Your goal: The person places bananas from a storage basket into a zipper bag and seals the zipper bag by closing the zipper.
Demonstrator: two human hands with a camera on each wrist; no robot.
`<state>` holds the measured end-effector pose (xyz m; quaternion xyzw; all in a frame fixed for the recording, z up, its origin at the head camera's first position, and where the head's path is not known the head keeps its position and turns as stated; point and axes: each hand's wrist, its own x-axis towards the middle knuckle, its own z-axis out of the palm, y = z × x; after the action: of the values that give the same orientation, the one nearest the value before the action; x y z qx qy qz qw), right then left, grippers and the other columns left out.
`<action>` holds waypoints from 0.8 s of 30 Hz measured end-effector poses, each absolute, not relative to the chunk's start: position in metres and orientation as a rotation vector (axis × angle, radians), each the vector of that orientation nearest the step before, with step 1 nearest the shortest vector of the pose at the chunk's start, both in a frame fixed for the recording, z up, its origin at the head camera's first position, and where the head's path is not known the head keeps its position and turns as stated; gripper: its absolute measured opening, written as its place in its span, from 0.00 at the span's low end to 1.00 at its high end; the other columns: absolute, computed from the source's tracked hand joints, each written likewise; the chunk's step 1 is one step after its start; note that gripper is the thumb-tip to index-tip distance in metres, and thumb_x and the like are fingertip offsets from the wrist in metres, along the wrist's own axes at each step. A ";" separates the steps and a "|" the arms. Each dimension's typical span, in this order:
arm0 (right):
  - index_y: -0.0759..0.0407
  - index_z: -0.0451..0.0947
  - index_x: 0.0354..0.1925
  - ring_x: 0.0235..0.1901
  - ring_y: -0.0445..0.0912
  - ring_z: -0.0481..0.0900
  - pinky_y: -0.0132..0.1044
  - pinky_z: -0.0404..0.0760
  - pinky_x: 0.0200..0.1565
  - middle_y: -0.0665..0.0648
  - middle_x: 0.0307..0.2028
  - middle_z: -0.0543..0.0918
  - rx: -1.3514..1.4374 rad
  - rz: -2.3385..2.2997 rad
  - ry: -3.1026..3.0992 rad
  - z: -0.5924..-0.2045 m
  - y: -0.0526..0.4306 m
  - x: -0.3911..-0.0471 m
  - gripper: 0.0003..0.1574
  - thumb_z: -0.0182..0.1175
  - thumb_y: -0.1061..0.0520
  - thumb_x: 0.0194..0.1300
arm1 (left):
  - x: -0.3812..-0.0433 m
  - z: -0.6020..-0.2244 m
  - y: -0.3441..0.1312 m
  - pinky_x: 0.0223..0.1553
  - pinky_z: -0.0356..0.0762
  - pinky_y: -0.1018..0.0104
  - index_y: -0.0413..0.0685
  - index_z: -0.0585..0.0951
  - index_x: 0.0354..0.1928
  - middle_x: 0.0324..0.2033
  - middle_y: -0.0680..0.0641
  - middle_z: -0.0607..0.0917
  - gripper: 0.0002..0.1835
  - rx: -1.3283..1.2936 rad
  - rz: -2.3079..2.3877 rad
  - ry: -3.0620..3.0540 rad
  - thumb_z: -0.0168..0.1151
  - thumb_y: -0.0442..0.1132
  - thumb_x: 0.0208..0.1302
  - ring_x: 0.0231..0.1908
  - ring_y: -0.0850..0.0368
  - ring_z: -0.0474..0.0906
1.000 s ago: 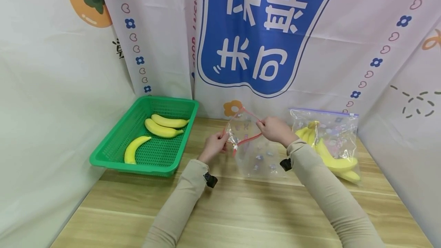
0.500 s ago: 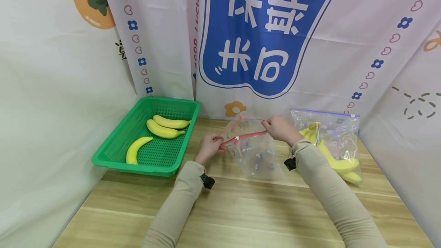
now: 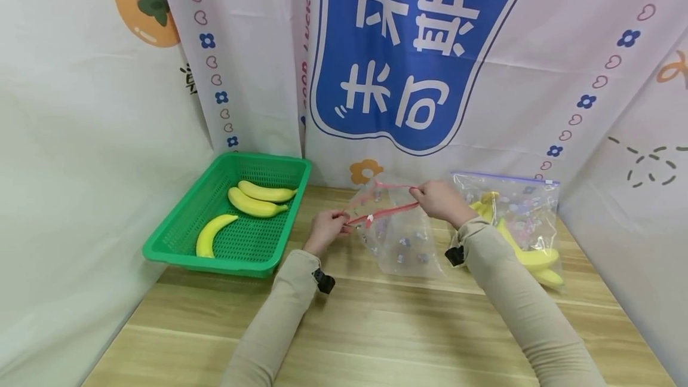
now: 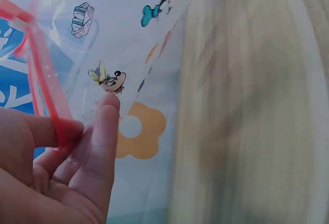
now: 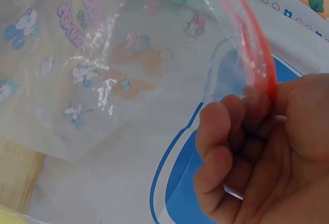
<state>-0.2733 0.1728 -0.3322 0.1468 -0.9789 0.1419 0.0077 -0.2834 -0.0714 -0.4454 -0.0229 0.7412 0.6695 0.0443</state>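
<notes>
A clear zip bag with a red-pink zip edge and small cartoon prints is stretched between both hands in the head view. My left hand pinches the left end of its red edge between thumb and fingers, as the left wrist view also shows. At the opposite end my right hand grips the edge with curled fingers. The bag's mouth stands apart, a white slider on the nearer zip strip. No fruit shows inside; its body hangs down over the wooden table.
Left of the hands is a green basket with three bananas in it. Behind the right forearm lies a purple-edged zip bag holding several bananas. A printed cloth hangs behind the table.
Over the last second my hands have spread apart, the right one moving right, and the bag's mouth has stretched wider and flatter. In the last half second little has moved.
</notes>
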 end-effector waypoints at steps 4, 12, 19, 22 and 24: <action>0.51 0.57 0.09 0.09 0.42 0.61 0.36 0.63 0.17 0.48 0.07 0.59 0.515 0.489 -3.043 -0.335 0.164 -0.271 0.30 0.43 0.46 0.66 | -0.282 -0.435 -0.066 0.33 0.77 0.55 0.32 0.76 0.33 0.24 0.41 0.80 0.07 0.089 1.988 2.336 0.53 0.31 0.57 0.22 0.57 0.78; 0.51 0.57 0.09 0.10 0.42 0.61 0.35 0.63 0.17 0.48 0.07 0.59 0.577 0.526 -2.993 -0.346 0.155 -0.272 0.28 0.43 0.50 0.66 | -0.278 -0.412 -0.057 0.27 0.76 0.68 0.37 0.75 0.42 0.33 0.44 0.77 0.13 0.263 1.713 2.517 0.56 0.39 0.59 0.27 0.56 0.77; 0.52 0.57 0.08 0.10 0.42 0.59 0.36 0.62 0.17 0.48 0.07 0.59 0.569 0.563 -2.987 -0.349 0.157 -0.273 0.29 0.43 0.50 0.66 | -0.270 -0.382 -0.066 0.39 0.73 0.62 0.35 0.71 0.50 0.43 0.41 0.76 0.20 0.297 1.564 2.650 0.53 0.43 0.60 0.42 0.50 0.73; 0.51 0.57 0.09 0.10 0.42 0.58 0.36 0.62 0.18 0.48 0.08 0.58 0.579 0.556 -2.980 -0.350 0.159 -0.273 0.28 0.43 0.50 0.66 | -0.266 -0.366 -0.076 0.36 0.74 0.64 0.38 0.71 0.50 0.43 0.42 0.76 0.20 0.322 1.536 2.617 0.52 0.45 0.61 0.39 0.51 0.74; 0.51 0.57 0.09 0.10 0.42 0.57 0.36 0.62 0.18 0.48 0.08 0.57 0.591 0.548 -2.981 -0.349 0.159 -0.272 0.28 0.43 0.49 0.66 | -0.263 -0.355 -0.084 0.34 0.75 0.65 0.40 0.72 0.49 0.43 0.43 0.76 0.19 0.337 1.511 2.590 0.52 0.46 0.61 0.38 0.51 0.74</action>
<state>-0.2722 0.1593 -0.3494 0.1913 -0.9650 0.1773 0.0270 -0.2635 -0.0842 -0.3547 0.1115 0.8566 0.4999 0.0621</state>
